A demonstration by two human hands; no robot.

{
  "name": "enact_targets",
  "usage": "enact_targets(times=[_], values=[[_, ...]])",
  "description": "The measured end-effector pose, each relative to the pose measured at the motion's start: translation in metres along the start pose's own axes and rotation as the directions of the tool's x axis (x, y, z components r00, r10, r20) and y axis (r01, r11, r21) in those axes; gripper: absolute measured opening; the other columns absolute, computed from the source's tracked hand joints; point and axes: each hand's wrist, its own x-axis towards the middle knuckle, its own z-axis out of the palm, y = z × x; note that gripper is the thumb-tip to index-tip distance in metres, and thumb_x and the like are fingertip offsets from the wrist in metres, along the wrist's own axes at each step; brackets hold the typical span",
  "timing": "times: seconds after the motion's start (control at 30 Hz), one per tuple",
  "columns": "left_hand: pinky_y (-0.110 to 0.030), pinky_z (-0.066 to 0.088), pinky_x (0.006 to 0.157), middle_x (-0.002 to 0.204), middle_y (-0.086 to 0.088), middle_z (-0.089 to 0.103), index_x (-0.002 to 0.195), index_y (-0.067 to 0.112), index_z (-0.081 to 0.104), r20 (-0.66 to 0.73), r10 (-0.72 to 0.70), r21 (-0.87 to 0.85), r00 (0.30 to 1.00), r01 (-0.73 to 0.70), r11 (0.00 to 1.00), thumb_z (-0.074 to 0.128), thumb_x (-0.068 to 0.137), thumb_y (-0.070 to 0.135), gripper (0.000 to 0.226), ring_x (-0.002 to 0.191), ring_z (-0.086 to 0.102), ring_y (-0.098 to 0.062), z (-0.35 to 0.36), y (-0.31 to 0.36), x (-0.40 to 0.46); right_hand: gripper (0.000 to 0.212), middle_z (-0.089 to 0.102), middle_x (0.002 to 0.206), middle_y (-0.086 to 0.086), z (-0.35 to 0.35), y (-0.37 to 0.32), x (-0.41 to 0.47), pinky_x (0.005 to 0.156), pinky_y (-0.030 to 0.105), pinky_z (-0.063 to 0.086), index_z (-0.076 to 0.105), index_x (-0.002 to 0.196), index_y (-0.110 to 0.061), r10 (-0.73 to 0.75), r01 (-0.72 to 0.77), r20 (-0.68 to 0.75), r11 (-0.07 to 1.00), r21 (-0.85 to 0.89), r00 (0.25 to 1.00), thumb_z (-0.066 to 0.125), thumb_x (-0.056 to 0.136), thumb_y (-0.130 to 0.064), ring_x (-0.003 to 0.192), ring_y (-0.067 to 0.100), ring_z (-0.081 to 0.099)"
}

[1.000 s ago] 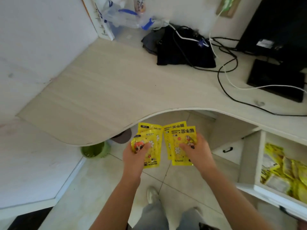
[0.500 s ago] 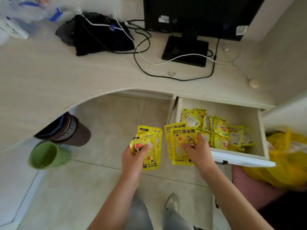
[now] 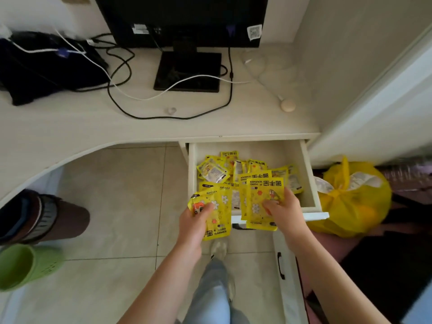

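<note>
My left hand (image 3: 195, 222) grips a small stack of yellow hand warmer packets (image 3: 219, 206), thumb on top, just left of the open white drawer (image 3: 311, 183). A second stack of yellow packets (image 3: 259, 195) is pinched in my right hand (image 3: 281, 208), held over the drawer's front edge. Inside the drawer lies a loose pile of several more yellow packets (image 3: 222, 169).
A black monitor (image 3: 182, 19) on its stand, black and white cables (image 3: 121, 90) and a black bag (image 3: 42, 69) sit on the desk. A tied yellow plastic bag (image 3: 355, 202) lies right of the drawer. A green bin (image 3: 25, 265) and a brown container (image 3: 46, 218) stand on the tiled floor.
The view has swung right from the desk's corner to the open drawer. Both hands, still holding their packets, have moved over to the drawer's front.
</note>
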Motion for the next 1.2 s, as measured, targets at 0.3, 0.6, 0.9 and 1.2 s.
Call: enact_targets(times=[0.3, 0.6, 0.9, 1.2], values=[[-0.039, 0.048, 0.089, 0.101, -0.004, 0.071, 0.095, 0.021, 0.067, 0.012, -0.130, 0.176, 0.991, 0.125, 0.976, 0.077, 0.076, 0.034, 0.025, 0.093, 0.065, -0.022, 0.062, 0.016, 0.088, 0.049, 0.064, 0.104, 0.012, -0.007, 0.016, 0.104, 0.050, 0.023, 0.044, 0.048, 0.130, -0.002, 0.191, -0.193, -0.028, 0.974, -0.120, 0.981, 0.059, 0.082, -0.008, 0.072, 0.018, 0.057], [-0.041, 0.037, 0.097, 0.112, -0.001, 0.052, 0.123, 0.013, 0.049, -0.042, -0.267, 0.229, 0.963, 0.269, 0.935, 0.073, 0.083, 0.027, 0.048, 0.110, 0.050, -0.025, 0.112, 0.014, 0.148, 0.041, 0.050, 0.099, 0.005, -0.015, 0.039, 0.176, 0.042, 0.019, 0.038, 0.048, 0.122, -0.012, 0.322, -0.315, 0.002, 0.928, -0.199, 0.947, 0.060, 0.083, -0.008, 0.076, 0.019, 0.049], [-0.046, 0.035, 0.105, 0.106, 0.000, 0.050, 0.123, 0.013, 0.049, -0.071, -0.303, 0.214, 0.950, 0.311, 0.926, 0.067, 0.088, 0.021, 0.041, 0.101, 0.043, -0.018, 0.152, 0.006, 0.177, 0.021, 0.069, 0.097, 0.014, -0.023, 0.058, 0.225, 0.066, 0.037, 0.053, 0.057, 0.101, -0.006, 0.335, -0.327, 0.003, 0.922, -0.209, 0.942, 0.061, 0.080, -0.007, 0.084, 0.029, 0.066], [-0.027, 0.039, 0.059, 0.089, -0.008, 0.064, 0.095, 0.007, 0.067, -0.082, -0.135, 0.396, 0.987, 0.157, 0.905, 0.065, 0.086, 0.014, 0.012, 0.074, 0.053, -0.018, 0.169, 0.000, 0.191, 0.025, 0.073, 0.096, 0.001, -0.033, 0.068, 0.246, 0.057, 0.027, 0.046, 0.066, 0.110, -0.017, 0.298, -0.263, 0.093, 0.924, -0.280, 0.950, 0.066, 0.085, -0.018, 0.071, 0.017, 0.063]])
